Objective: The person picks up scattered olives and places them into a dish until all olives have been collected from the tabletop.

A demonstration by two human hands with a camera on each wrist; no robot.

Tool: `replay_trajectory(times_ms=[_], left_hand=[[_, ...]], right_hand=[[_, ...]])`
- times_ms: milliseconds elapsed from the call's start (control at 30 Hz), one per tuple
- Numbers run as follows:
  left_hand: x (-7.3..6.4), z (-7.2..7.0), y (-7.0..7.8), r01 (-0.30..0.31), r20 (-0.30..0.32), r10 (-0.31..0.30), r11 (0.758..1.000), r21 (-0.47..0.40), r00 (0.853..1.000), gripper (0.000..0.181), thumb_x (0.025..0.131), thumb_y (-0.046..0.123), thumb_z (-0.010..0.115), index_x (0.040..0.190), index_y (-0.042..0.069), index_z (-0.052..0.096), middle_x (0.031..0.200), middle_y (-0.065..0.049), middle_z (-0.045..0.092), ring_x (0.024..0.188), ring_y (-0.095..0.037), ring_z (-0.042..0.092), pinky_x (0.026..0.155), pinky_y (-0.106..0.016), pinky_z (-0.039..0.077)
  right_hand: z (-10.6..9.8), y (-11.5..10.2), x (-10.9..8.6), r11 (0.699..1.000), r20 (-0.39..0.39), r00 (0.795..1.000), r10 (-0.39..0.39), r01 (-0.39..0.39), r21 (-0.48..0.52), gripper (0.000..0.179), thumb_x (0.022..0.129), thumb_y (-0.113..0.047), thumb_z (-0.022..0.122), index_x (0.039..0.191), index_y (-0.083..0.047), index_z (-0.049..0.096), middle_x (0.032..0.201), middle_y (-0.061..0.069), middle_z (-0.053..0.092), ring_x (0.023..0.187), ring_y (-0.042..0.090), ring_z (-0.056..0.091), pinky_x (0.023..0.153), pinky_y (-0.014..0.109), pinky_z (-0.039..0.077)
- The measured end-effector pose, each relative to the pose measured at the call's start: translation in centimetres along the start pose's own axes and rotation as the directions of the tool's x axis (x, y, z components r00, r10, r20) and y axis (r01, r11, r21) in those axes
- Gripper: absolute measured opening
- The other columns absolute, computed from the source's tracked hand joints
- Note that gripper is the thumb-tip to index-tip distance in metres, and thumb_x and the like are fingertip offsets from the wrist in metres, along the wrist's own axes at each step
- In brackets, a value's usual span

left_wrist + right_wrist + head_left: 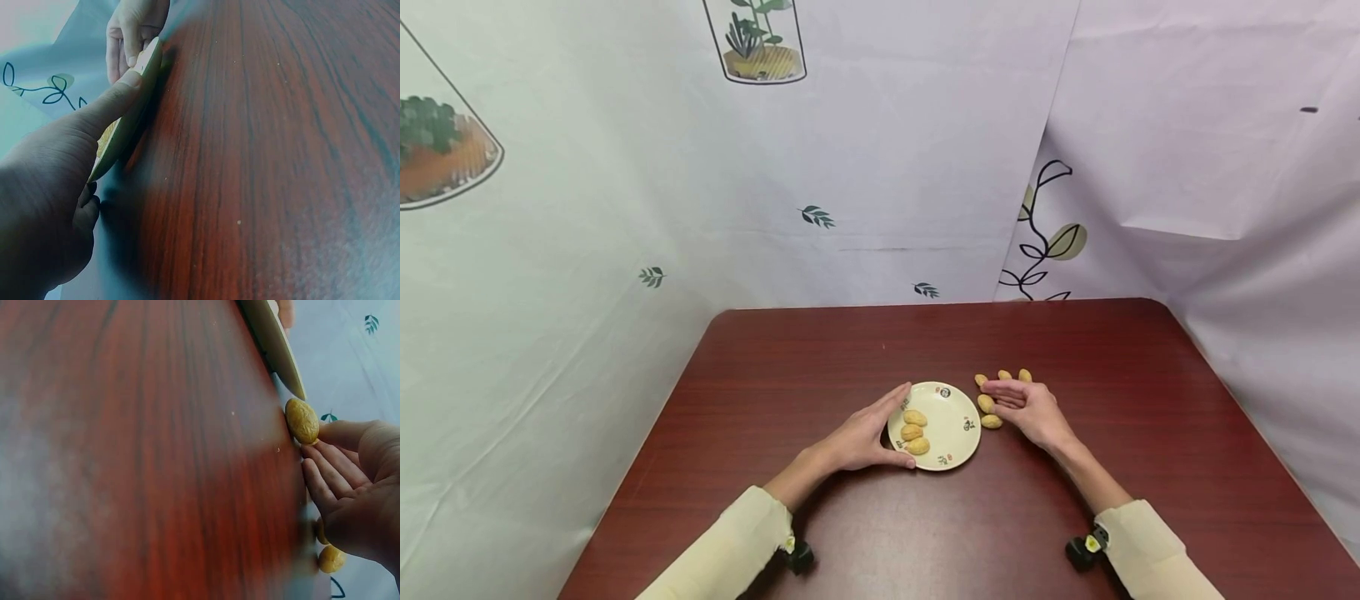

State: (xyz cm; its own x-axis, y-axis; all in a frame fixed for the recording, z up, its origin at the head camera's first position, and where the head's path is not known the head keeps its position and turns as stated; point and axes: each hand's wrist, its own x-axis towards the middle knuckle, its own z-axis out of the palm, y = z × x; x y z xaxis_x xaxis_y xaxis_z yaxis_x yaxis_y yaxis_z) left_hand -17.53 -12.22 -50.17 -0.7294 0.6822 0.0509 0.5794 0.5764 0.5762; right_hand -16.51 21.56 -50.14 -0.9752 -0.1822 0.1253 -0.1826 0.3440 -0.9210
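A small cream plate (951, 425) with printed figures carries several wrinkled yellow oval pieces (918, 446), like nuts in the shell, on its left side. My left hand (865, 433) holds the plate's left rim, its thumb on the near edge in the left wrist view. Just right of the plate, my right hand (1030, 412) hovers over more loose yellow pieces. One loose piece (302, 420) shows by the right thumb tip in the right wrist view. The right fingers are nearly straight, and a grip on a piece is not visible.
Loose yellow pieces (1025, 376) lie beyond and beside the right hand on the reddish-brown wooden table (760, 358). A pale printed cloth (887, 167) hangs behind and along both sides of the table. Each wrist wears a black camera (1081, 552).
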Motion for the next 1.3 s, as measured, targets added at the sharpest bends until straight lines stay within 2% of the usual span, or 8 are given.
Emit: replay_trajectory(times_ms=[133, 400, 500, 800, 1100, 1300], left_hand=[[-0.01, 0.00, -0.01, 0.001, 0.000, -0.001, 1.000, -0.002, 1.000, 0.123, 0.083, 0.052, 0.090, 0.171, 0.008, 0.017, 0.176, -0.011, 0.021, 0.159, -0.021, 0.027, 0.124, -0.048, 0.032], [-0.03, 0.02, -0.05, 0.009, 0.004, -0.009, 1.000, -0.006, 1.000, 0.123, 0.083, 0.054, 0.090, 0.171, 0.010, 0.017, 0.177, -0.007, 0.020, 0.159, -0.020, 0.026, 0.124, -0.048, 0.032], [-0.03, 0.05, -0.09, 0.010, 0.006, -0.010, 1.000, -0.003, 1.000, 0.123, 0.083, 0.054, 0.090, 0.171, 0.010, 0.017, 0.177, -0.007, 0.020, 0.159, -0.020, 0.026, 0.124, -0.047, 0.031], [-0.01, 0.08, -0.08, 0.010, 0.000, -0.010, 1.000, -0.006, 1.000, 0.124, 0.082, 0.052, 0.091, 0.171, 0.009, 0.017, 0.177, -0.007, 0.020, 0.159, -0.020, 0.026, 0.124, -0.047, 0.031], [0.01, 0.07, -0.05, 0.010, 0.001, -0.010, 1.000, -0.004, 1.000, 0.123, 0.082, 0.053, 0.091, 0.171, 0.009, 0.017, 0.176, -0.009, 0.021, 0.159, -0.020, 0.026, 0.124, -0.047, 0.031], [-0.02, 0.06, -0.03, 0.018, 0.004, -0.018, 1.000, -0.001, 1.000, 0.123, 0.082, 0.053, 0.090, 0.171, 0.010, 0.017, 0.177, -0.007, 0.021, 0.159, -0.019, 0.026, 0.124, -0.047, 0.031]], right_hand=[[-0.04, -0.05, 0.00, 1.000, 0.018, 1.000, 0.003, -0.003, -0.029, 0.035, 0.095, 0.005, 0.075, 0.130, 0.009, 0.071, 0.130, 0.024, 0.072, 0.122, 0.040, 0.068, 0.094, 0.021, 0.055], [0.15, -0.55, -0.15, 0.998, 0.039, 0.999, -0.036, 0.037, -0.042, 0.031, 0.095, 0.007, 0.074, 0.126, 0.011, 0.072, 0.125, 0.027, 0.073, 0.121, 0.043, 0.068, 0.098, 0.043, 0.057], [0.16, -0.73, -0.17, 0.999, 0.036, 0.999, -0.036, 0.037, -0.037, 0.030, 0.095, 0.007, 0.074, 0.125, 0.012, 0.072, 0.124, 0.027, 0.073, 0.119, 0.044, 0.069, 0.097, 0.045, 0.058], [0.27, -0.41, -0.06, 0.998, 0.016, 1.000, -0.025, 0.025, -0.055, 0.028, 0.094, 0.009, 0.074, 0.122, 0.009, 0.074, 0.121, 0.024, 0.075, 0.117, 0.041, 0.071, 0.091, 0.024, 0.057], [0.08, 0.08, 0.02, 0.998, 0.006, 0.999, -0.041, 0.041, -0.046, 0.028, 0.094, 0.009, 0.074, 0.122, 0.008, 0.075, 0.122, 0.024, 0.075, 0.116, 0.042, 0.071, 0.090, 0.022, 0.056], [0.05, 0.21, 0.04, 0.999, -0.018, 0.999, -0.032, 0.031, -0.031, 0.027, 0.093, 0.008, 0.076, 0.121, 0.008, 0.075, 0.121, 0.024, 0.075, 0.114, 0.042, 0.072, 0.087, 0.017, 0.055]])
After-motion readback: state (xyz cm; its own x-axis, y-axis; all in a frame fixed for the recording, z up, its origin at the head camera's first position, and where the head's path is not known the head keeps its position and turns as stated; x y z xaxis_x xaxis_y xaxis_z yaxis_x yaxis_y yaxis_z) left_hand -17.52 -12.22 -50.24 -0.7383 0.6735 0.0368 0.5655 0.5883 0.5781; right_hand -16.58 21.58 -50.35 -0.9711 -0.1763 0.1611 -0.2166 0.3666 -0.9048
